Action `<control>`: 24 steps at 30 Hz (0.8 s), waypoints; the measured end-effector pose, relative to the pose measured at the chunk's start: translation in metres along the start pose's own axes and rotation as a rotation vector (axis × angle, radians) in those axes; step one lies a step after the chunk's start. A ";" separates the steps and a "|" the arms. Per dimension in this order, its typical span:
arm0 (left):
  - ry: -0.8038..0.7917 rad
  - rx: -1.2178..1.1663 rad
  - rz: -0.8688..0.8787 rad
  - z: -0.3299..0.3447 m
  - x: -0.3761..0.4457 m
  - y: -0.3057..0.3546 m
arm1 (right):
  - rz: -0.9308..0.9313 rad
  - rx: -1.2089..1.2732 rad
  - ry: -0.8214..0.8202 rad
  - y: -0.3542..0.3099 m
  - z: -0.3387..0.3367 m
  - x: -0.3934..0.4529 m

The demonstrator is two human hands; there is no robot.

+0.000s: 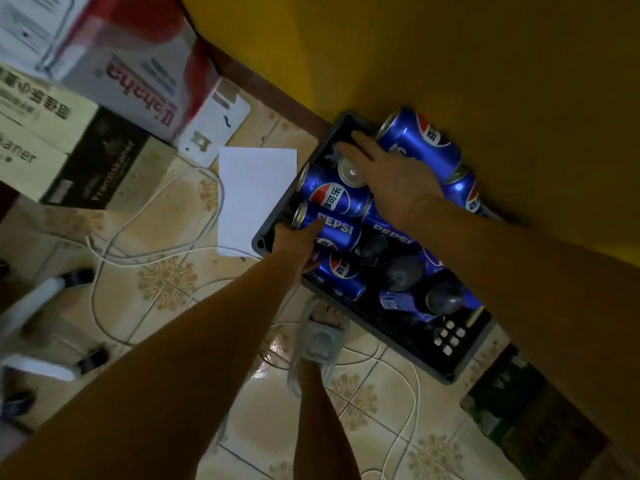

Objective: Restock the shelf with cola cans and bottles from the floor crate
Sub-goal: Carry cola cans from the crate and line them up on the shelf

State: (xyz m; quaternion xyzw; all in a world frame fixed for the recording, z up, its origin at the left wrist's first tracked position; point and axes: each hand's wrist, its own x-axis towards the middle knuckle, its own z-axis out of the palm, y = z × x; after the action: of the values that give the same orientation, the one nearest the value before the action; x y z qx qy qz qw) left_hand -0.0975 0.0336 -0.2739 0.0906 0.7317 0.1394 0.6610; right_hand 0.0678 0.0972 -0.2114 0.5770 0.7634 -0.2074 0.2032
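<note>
- Tiled floor (166,278) carries a dark crate (450,372) against a yellow wall (450,64).
- Cola cans (337,199) lie jumbled inside; bottles (405,271) show dark caps.
- Left hand (294,244) curls round a can (332,228) at the crate's near edge.
- Right hand (388,174) reaches in, fingers straight, holding nothing.
- Full cans are likely heavy, rigid and slick; wrap the mid-body.

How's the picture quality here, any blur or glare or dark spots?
Head view: dim overall; cardboard boxes at upper left smear with motion blur; floor tiles show a small glare patch; the crate interior is dark, its bottle caps hard to make out; wide-angle bending at edges.
</note>
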 end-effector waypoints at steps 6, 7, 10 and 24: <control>0.048 -0.072 0.013 0.012 0.022 0.004 | 0.002 -0.042 0.046 0.001 0.018 0.031; 0.052 -0.081 0.015 0.012 0.023 0.005 | 0.001 -0.045 0.068 0.002 0.019 0.031; 0.050 -0.105 0.031 0.008 0.022 0.003 | -0.052 -0.002 0.093 0.008 0.020 0.033; 0.009 -0.067 0.184 -0.044 -0.028 -0.005 | 0.270 1.231 0.187 0.002 -0.027 -0.022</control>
State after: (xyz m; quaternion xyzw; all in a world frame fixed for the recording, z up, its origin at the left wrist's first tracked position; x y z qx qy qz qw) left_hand -0.1380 0.0163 -0.2456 0.1346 0.7182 0.2241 0.6449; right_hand 0.0737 0.0950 -0.1773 0.6950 0.4395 -0.5295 -0.2085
